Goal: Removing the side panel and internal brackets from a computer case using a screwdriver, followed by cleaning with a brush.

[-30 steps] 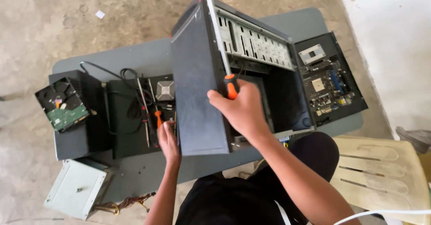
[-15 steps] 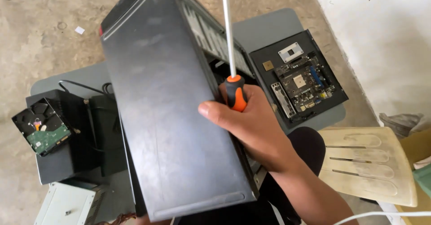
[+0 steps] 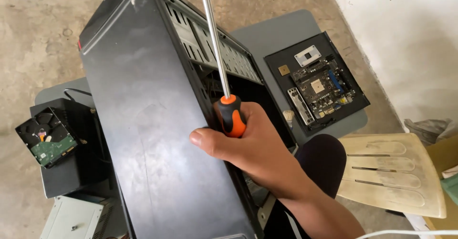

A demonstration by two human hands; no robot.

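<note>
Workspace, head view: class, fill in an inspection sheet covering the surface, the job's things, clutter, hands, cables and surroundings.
Surface: grey table, crowded.
Job's things: black computer case tilted up, open side right; orange-and-black screwdriver, shaft pointing up.
Clutter: motherboard on a black panel; hard drive on a black box; grey metal unit.
Hands: right hand has its grip on screwdriver and case edge; left not in view.
Cables: black cable behind the box.
Surroundings: concrete floor, cream plastic chair, white wall.
</note>
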